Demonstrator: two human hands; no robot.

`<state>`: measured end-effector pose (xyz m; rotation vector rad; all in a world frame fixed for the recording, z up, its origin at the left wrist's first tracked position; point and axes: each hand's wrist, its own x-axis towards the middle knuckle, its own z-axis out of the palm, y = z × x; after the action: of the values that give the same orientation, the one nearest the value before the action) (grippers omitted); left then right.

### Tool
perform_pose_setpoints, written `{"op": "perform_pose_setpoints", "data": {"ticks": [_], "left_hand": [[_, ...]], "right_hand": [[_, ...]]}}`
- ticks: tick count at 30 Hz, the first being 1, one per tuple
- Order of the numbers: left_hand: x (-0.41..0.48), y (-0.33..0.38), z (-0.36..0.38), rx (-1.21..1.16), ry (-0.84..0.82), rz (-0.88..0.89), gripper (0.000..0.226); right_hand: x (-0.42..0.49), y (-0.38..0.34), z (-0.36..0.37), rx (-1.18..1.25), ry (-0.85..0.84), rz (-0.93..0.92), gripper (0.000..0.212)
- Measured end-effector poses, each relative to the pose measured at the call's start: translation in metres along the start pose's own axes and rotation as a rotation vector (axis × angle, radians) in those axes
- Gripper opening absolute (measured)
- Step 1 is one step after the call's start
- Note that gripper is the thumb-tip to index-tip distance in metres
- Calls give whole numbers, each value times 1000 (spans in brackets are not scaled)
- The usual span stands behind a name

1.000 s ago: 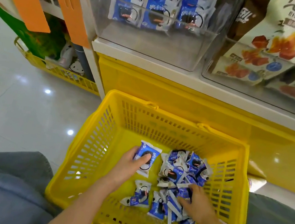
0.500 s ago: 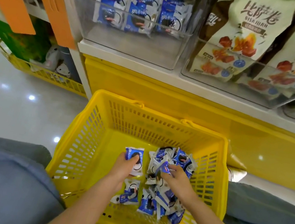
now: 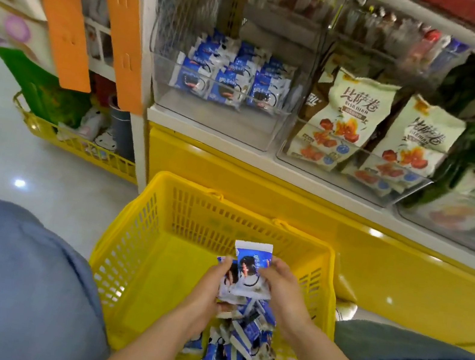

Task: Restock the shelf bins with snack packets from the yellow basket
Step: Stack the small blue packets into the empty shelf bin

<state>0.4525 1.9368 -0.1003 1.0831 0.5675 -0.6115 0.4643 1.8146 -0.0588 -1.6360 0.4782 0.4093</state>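
Head view: left hand (image 3: 204,299), right hand (image 3: 284,296) hold packets (image 3: 249,272) (blue); yellow basket (image 3: 133,256) beneath.

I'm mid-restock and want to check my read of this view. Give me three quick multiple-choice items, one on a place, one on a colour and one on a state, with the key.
1. Where is the clear bin of blue packets relative to the bin of cream bags?
A) to its right B) to its left C) beneath it

2. What colour is the basket?
A) green B) orange C) yellow

3. What are the left hand and right hand doing?
A) gripping blue-and-white packets above the basket B) resting empty on the knees C) reaching into a shelf bin

Key:
1 B, it stands at the shelf's left end with the cream bags to its right.
2 C, its mesh walls are yellow.
3 A, both thumbs press on packets held over the pile.
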Motion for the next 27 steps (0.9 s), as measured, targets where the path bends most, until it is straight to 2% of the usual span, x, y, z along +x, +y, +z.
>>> {"op": "perform_pose_setpoints", "data": {"ticks": [3,9,13,17,20,23,27], "left_hand": [[-9,14,4,15,-21,114,34],[-20,48,-2,20,70,335,27],[-20,70,-1,-61,66,391,19],[-20,96,4,-76,48,509,21],[-27,119,9,-51,72,631,22],[-39,148,11,18,108,753,12],[-61,201,-2,184,118,871,23]], "right_hand": [[-12,-21,0,-73,-56,-112,18],[-23,-60,4,-319,-129,-233,21],[-23,-85,12,-376,-125,-280,11],[-16,-116,14,-391,-82,-370,13],[-13,-140,15,-403,-100,-431,13],[-13,-166,22,-450,-117,-519,12],[-12,-218,30,-498,-62,-702,23]]}}
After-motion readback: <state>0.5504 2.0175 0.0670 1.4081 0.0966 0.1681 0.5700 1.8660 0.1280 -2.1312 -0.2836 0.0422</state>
